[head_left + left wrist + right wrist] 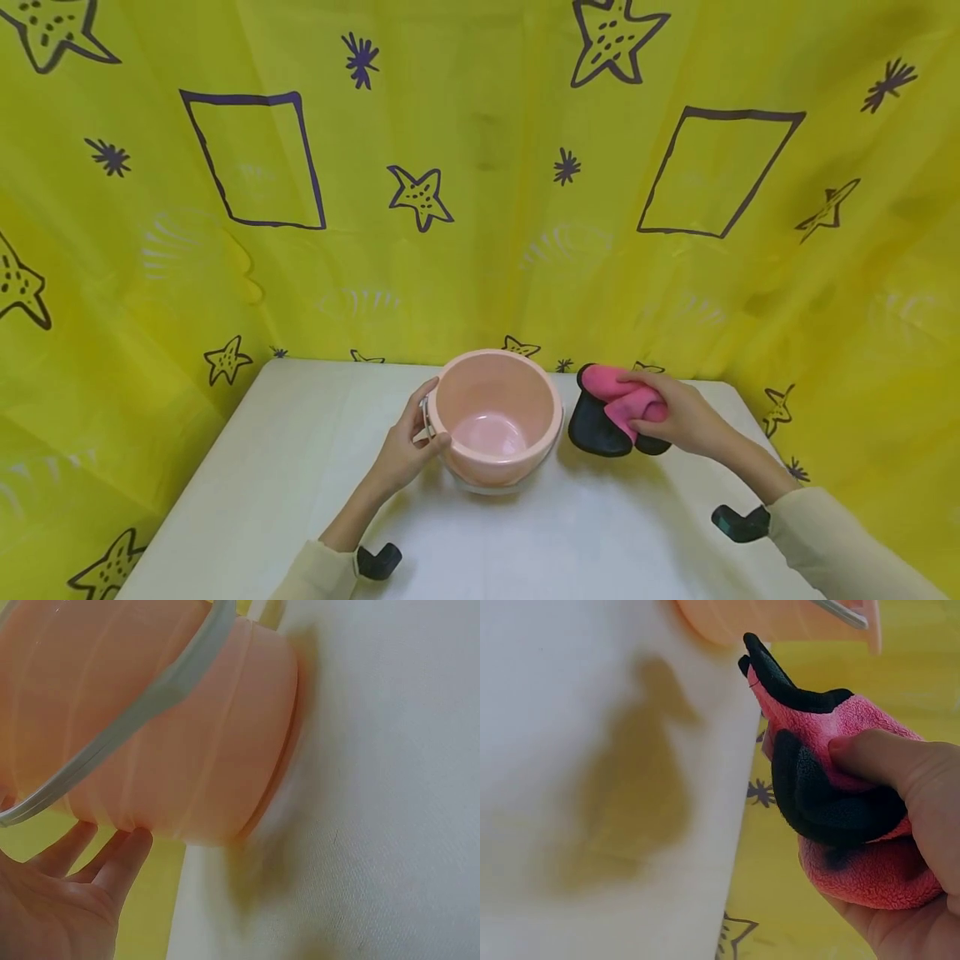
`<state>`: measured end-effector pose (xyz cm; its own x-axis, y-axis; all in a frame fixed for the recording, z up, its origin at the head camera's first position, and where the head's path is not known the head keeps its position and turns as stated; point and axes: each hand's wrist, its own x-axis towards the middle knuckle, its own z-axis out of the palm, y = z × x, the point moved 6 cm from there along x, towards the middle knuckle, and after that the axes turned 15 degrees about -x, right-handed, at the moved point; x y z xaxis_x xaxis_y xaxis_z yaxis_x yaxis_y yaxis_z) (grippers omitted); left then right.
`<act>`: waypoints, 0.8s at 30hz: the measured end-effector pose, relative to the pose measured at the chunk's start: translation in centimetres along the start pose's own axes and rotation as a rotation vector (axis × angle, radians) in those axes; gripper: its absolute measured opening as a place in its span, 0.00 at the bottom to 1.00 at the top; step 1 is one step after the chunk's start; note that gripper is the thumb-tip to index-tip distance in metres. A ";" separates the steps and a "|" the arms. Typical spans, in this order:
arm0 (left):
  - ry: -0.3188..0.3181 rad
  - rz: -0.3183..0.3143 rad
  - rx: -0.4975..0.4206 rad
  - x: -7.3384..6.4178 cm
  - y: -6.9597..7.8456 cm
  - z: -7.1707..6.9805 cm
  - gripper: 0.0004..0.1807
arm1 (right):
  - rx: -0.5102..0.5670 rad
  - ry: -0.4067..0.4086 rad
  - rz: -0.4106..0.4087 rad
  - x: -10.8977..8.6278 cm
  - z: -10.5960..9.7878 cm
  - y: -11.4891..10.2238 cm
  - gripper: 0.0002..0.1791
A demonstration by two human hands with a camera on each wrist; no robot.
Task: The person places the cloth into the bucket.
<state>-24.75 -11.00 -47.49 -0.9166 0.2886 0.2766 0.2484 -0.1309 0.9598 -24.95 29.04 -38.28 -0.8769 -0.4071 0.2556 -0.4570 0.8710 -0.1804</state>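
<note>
A pale pink bucket (pixel 498 472) with a light grey handle (pixel 161 694) stands near the middle of the white table, its mouth facing up toward me. My left hand (pixel 408 442) holds it by the left side, thumb at the rim and fingers against the outer wall. In the left wrist view, the fingertips (pixel 136 844) touch the ribbed wall below the handle. To the right of the bucket, my right hand (pixel 686 415) grips a bunched pink and black cloth (pixel 602 425). The right wrist view shows the thumb pressing into the fuzzy pink side, with the cloth raised above the table.
The white table (pixel 285 467) reaches back to a yellow curtain (pixel 480 275) printed with stars and frames, which also hangs on both sides. A dark wrist device (pixel 378 562) is on the left forearm, and another dark device (pixel 738 523) on the right.
</note>
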 end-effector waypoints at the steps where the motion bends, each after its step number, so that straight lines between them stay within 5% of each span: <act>1: 0.000 0.002 0.002 0.0 0.0 0.0 0.45 | -0.002 0.001 -0.002 0.1 -0.2 0.0 0.35; 24: 0.021 0.014 0.036 -0.1 -0.1 0.0 0.45 | -0.046 0.097 -0.138 2.6 -5.9 -1.5 0.35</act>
<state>-24.70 -11.05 -47.64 -0.9193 0.2665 0.2895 0.2723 -0.1005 0.9570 -25.65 28.28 -31.75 -0.7871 -0.4968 0.3657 -0.5625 0.8214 -0.0948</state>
